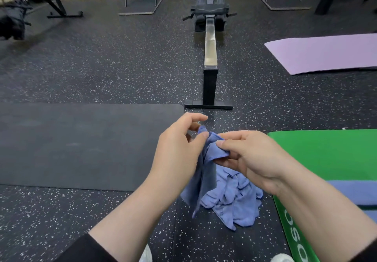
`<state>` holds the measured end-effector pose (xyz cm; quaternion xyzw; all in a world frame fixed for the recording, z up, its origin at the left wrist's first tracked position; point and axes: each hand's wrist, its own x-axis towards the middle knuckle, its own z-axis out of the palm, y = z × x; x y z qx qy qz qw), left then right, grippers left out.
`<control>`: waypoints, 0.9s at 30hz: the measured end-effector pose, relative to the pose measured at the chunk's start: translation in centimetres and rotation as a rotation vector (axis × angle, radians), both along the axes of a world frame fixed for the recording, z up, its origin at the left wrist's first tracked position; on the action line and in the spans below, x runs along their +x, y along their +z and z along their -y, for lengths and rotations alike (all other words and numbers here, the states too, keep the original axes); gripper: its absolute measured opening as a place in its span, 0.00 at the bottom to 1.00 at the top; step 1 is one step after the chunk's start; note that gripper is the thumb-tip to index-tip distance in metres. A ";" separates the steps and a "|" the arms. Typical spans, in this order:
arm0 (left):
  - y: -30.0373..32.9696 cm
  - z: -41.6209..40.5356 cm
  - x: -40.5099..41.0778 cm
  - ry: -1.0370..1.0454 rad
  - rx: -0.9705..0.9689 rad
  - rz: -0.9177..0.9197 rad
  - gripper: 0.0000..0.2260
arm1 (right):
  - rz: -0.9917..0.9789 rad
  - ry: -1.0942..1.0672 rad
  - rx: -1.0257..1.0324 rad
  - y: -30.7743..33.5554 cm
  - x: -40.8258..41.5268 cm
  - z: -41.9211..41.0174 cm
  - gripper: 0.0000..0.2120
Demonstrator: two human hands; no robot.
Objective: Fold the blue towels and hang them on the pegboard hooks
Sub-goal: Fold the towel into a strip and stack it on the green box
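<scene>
- Hands first: the left hand and the right hand both pinch the top edge of one blue towel, thumb against fingers, close together in front of the body.
- Towel held up this way hangs free below the hands, probably so its edge and corners can be found before a fold is made; it is bunched and not yet spread flat.
- Pile of more blue towels lies crumpled on the speckled floor just under the hanging one, between the black mat on the left and the green mat on the right, within easy reach.
- Another blue cloth lies flat across the green mat beyond the right forearm; it may be a folded one set aside, though I cannot tell for sure.
- Pegboard and hooks are not in view, so hanging looks some way off.
- Rowing machine and purple mat sit farther off.
</scene>
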<state>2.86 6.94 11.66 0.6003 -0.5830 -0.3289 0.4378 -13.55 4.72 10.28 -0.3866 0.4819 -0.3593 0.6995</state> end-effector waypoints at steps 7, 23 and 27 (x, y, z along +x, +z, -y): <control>-0.2 -0.4 -0.8 -0.044 -0.010 0.045 0.15 | 0.213 -0.005 0.027 1.2 0.9 -0.3 0.13; -0.6 0.5 1.0 -0.227 0.097 0.174 0.12 | -0.797 0.195 -0.611 3.6 -1.1 -0.4 0.17; -1.2 0.0 1.1 -0.427 0.237 0.175 0.06 | -0.773 0.212 -0.730 5.1 -1.6 -1.4 0.18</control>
